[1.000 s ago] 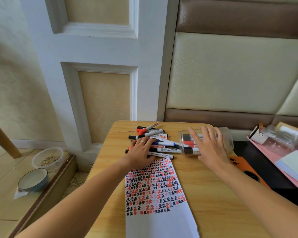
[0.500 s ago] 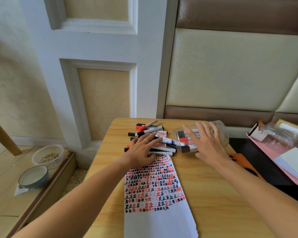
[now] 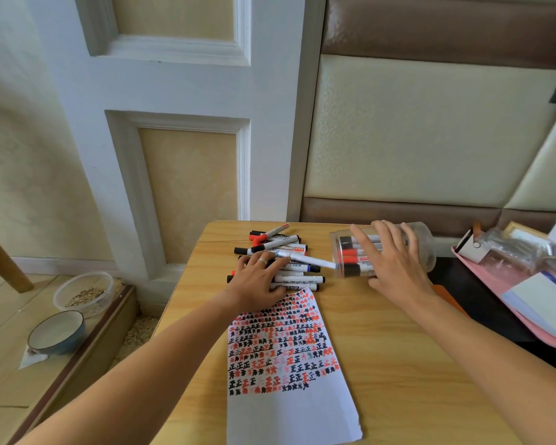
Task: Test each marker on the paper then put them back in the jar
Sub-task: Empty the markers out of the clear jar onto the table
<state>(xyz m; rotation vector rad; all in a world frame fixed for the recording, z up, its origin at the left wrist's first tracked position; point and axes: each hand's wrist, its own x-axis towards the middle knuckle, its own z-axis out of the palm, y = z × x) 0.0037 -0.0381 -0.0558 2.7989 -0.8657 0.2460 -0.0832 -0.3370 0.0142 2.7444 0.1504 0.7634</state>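
Gripping a marker (image 3: 305, 260), left hand (image 3: 258, 284) (jar (image 3: 426, 248) tipped).

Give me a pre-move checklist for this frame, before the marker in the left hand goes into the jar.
1. Clear plastic jar lies on its side, mouth toward the marker pile: ok.
2. Right hand rests on the jar with straight fingers, steadying it: ok.
3. Left hand has the white blue-capped marker between its fingers, far end near the jar mouth: ok; firmness of hold: cannot tell.
4. That marker is capped: cannot tell.
5. Pile of red and black markers on the wooden table remains to be put away: not ok.
6. White paper sheet carries test marks: ok.
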